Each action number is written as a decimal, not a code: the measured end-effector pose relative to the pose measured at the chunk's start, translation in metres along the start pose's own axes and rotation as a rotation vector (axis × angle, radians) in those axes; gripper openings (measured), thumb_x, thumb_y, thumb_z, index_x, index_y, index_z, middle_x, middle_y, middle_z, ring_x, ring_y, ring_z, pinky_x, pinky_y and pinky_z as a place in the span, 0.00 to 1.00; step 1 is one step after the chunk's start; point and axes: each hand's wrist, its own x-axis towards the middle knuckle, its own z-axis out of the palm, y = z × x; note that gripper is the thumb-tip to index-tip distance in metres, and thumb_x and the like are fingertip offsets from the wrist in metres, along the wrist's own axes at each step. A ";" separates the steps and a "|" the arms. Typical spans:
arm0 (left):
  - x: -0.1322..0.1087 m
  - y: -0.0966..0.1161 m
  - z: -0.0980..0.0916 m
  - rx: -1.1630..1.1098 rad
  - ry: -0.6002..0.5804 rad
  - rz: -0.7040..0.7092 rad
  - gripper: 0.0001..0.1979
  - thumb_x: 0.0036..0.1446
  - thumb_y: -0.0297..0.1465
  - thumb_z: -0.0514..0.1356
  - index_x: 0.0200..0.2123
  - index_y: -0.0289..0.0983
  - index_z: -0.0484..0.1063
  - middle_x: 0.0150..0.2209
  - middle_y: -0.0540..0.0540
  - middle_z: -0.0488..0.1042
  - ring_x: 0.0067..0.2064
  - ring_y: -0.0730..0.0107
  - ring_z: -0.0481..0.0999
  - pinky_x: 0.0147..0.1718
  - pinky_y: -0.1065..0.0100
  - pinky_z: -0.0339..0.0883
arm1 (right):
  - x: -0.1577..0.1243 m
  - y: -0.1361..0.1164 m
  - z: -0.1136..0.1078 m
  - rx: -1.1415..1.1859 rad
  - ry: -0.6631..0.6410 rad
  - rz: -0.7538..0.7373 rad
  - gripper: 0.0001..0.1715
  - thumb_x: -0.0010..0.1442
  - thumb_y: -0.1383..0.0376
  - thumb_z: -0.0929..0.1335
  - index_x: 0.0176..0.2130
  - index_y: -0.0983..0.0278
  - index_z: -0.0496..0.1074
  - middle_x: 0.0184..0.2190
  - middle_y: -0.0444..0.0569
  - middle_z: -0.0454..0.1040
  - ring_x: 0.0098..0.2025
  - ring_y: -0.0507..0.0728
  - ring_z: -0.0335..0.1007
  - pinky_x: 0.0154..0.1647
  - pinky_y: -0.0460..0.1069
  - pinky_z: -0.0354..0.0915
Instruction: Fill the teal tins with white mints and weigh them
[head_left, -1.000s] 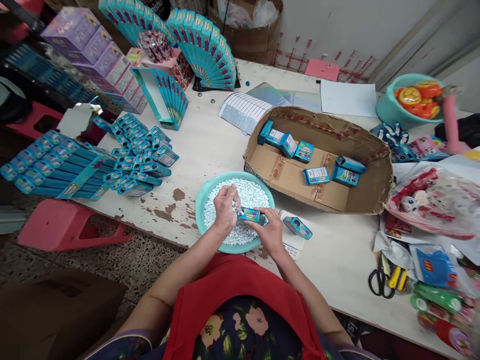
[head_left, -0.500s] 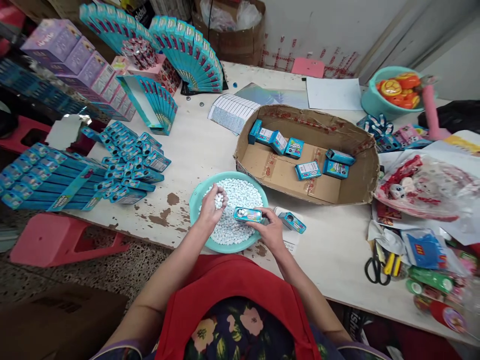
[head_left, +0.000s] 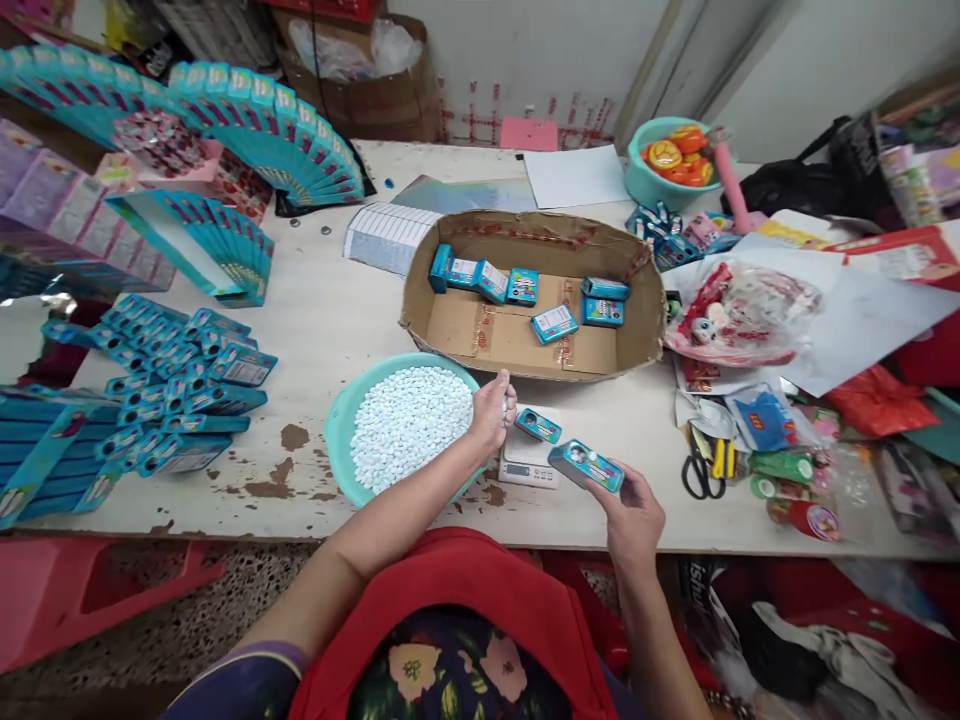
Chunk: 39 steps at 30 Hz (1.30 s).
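Note:
My left hand (head_left: pixel 493 412) is closed around some small white candies, only partly visible between the fingers, at the right rim of a turquoise basin (head_left: pixel 335 440). White pellet-like candies (head_left: pixel 409 420) fill that basin. In my right hand (head_left: pixel 634 515) is a small blue candy box (head_left: pixel 585 466), tilted, with a hole in its upper side where something pale shows. Between the hands, a white digital scale (head_left: pixel 529 474) carries another blue candy box (head_left: pixel 538 425) with a dark round opening.
Behind the scale stands a cut-down cardboard box (head_left: pixel 517 360) with several blue boxes inside. Stacked blue boxes (head_left: pixel 187 400) lie at left, near fanned display boxes (head_left: pixel 262 130). Scissors (head_left: pixel 701 475), a plastic bag (head_left: pixel 757 320) and a basin of orange toys (head_left: pixel 660 180) are at right.
The view has swung right. My right hand has carried its blue box from above the basin to right of the scale. My left hand has moved right, toward the scale, still closed on candies.

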 end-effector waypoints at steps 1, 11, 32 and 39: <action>0.005 -0.009 0.009 0.036 0.001 0.030 0.27 0.44 0.54 0.63 0.21 0.36 0.60 0.14 0.57 0.56 0.13 0.84 0.53 0.11 0.78 0.42 | -0.001 0.007 -0.012 -0.005 0.065 0.026 0.27 0.40 0.60 0.78 0.41 0.65 0.73 0.38 0.51 0.74 0.41 0.59 0.70 0.47 0.56 0.67; 0.031 -0.046 0.029 0.108 0.084 0.260 0.25 0.45 0.50 0.65 0.19 0.35 0.60 0.16 0.55 0.60 0.17 0.80 0.63 0.16 0.76 0.57 | -0.034 0.049 -0.061 -0.020 0.260 0.210 0.31 0.40 0.58 0.77 0.43 0.66 0.73 0.39 0.52 0.75 0.40 0.59 0.71 0.47 0.56 0.67; 0.016 -0.024 0.029 0.009 0.125 0.254 0.25 0.48 0.50 0.63 0.22 0.37 0.56 0.16 0.58 0.52 0.14 0.84 0.51 0.12 0.77 0.39 | -0.036 0.060 -0.081 -0.052 0.239 0.243 0.32 0.40 0.57 0.77 0.45 0.66 0.73 0.39 0.52 0.76 0.40 0.59 0.72 0.42 0.52 0.68; -0.015 0.034 -0.046 0.050 0.157 0.172 0.18 0.52 0.41 0.63 0.25 0.36 0.60 0.16 0.58 0.53 0.14 0.84 0.52 0.12 0.79 0.41 | -0.028 0.070 -0.077 0.005 0.203 0.215 0.30 0.40 0.60 0.77 0.43 0.65 0.73 0.38 0.51 0.76 0.38 0.57 0.72 0.42 0.53 0.67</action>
